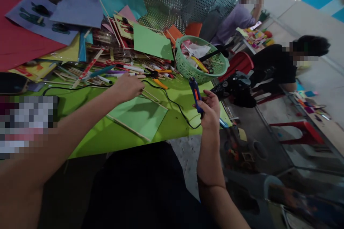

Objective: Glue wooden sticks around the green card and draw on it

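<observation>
My right hand (210, 109) is closed around a blue glue gun (195, 94) with an orange trigger, raised above the table's right end. My left hand (127, 86) pinches a thin wooden stick (152, 95) by its end, over the far edge of a light green paper sheet (139, 116). Along the near edge of that sheet lies another wooden stick (129, 127). A black cord (174, 103) curves over the green table (185, 127) beyond the sheet and dips toward the glue gun.
Behind my hands, pens, sticks and pliers (154, 74) form a pile beside a green plastic basket (185, 68). Coloured papers (76, 3) cover the back left. A pixelated screen (27, 118) sits at the left. Two people work at tables on the right, near a red chair (301, 132).
</observation>
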Demonstrator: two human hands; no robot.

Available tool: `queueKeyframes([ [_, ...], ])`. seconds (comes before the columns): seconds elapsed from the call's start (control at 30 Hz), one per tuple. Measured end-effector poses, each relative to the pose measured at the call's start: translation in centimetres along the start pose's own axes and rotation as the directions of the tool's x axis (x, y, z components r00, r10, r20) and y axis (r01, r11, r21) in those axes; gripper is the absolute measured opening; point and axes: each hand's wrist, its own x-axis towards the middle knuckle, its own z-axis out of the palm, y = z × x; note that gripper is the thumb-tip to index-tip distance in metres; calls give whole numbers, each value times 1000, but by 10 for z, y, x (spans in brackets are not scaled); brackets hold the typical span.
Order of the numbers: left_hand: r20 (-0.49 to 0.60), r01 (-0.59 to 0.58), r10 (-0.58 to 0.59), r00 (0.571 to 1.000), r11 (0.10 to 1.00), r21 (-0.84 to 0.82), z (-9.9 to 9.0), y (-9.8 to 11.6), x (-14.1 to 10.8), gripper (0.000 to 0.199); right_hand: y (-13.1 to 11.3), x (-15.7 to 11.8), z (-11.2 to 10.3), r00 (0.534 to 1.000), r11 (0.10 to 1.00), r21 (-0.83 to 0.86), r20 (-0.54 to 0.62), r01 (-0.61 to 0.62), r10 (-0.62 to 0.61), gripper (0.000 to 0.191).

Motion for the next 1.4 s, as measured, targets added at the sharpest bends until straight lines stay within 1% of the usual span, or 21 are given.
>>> queueKeyframes([
  [0.13, 121, 92, -110, 987, 986, 139, -9, -1, -27, 20, -11, -8, -3, 999, 991, 125, 40, -37, 33, 49],
  [0.23, 168, 180, -216, 962, 962, 203, -14, 2, -49, 24, -12, -9, -6, 989, 962, 236, 86, -137, 120, 45],
  [0.3, 183, 253, -296, 938, 941, 225, -15, 5, -65, 25, -11, -8, -8, 984, 945, 279, 87, -172, 153, 44],
  [0.37, 177, 348, -393, 902, 906, 239, -14, 10, -83, 27, -9, -6, -11, 988, 942, 300, 56, -152, 141, 41],
  [0.47, 143, 497, -539, 830, 831, 250, -12, 18, -108, 31, -7, -2, -13, 991, 925, 354, 33, -136, 133, 34],
  [0.57, 106, 608, -644, 757, 755, 246, -8, 26, -127, 32, -3, -1, -11, 978, 879, 430, 67, -207, 198, 32],
  [0.63, 93, 647, -678, 729, 727, 228, -6, 32, -135, 31, -1, -2, -8, 965, 857, 444, 113, -262, 236, 33],
  [0.67, 94, 654, -682, 726, 726, 213, -4, 35, -137, 31, 0, -3, -6, 959, 856, 433, 139, -284, 247, 34],
  [0.73, 107, 648, -670, 735, 740, 178, 1, 42, -139, 32, 0, -6, -1, 945, 867, 380, 188, -323, 269, 34],
  [0.8, 137, 618, -631, 763, 775, 129, 6, 49, -139, 35, -2, -7, 3, 928, 878, 319, 227, -357, 295, 34],
  [0.9, 209, 517, -498, 841, 854, -46, 11, 54, -139, 43, -9, -8, 7, 904, 882, 260, 283, -394, 320, 34],
  [0.97, 209, 441, -405, 890, 881, -171, 12, 51, -138, 45, -13, -8, 8, 896, 887, 240, 313, -395, 315, 35],
  [1.03, 135, 382, -361, 923, 901, -203, 10, 46, -135, 47, -17, -8, 9, 902, 902, 226, 323, -368, 287, 33],
  [1.13, -1, 291, -295, 955, 943, -163, 9, 39, -126, 47, -21, -7, 14, 914, 925, 214, 330, -314, 234, 31],
  [1.2, -54, 211, -222, 974, 966, -152, 10, 36, -119, 44, -23, -6, 23, 903, 926, 195, 356, -324, 241, 31],
  [1.3, -100, 136, -152, 983, 979, -153, 17, 29, -112, 38, -24, -7, 42, 874, 928, 120, 397, -351, 279, 29],
  [1.4, -131, 109, -133, 982, 978, -180, 28, 19, -114, 37, -22, -7, 60, 854, 942, 51, 440, -332, 277, 30],
])
